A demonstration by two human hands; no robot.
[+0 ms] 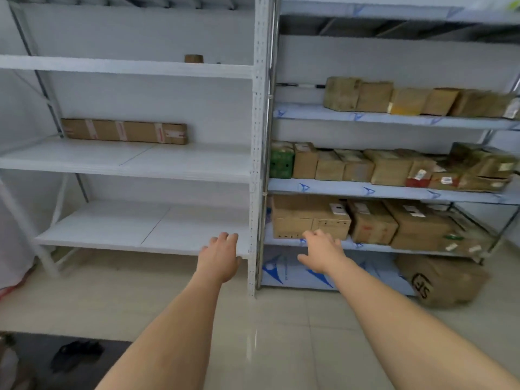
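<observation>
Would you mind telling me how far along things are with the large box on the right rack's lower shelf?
Nothing looks done yet: the large box sits on the rack shelf, not gripped. In hand: the right hand reaches toward it, while the left hand hovers by the white shelf. Likely left: gripping and lifting it out.

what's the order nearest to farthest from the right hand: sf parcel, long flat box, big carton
1. big carton, on the lower right shelf, just beyond the right hand
2. sf parcel, on the floor, off to the right
3. long flat box, up on the left rack
</observation>
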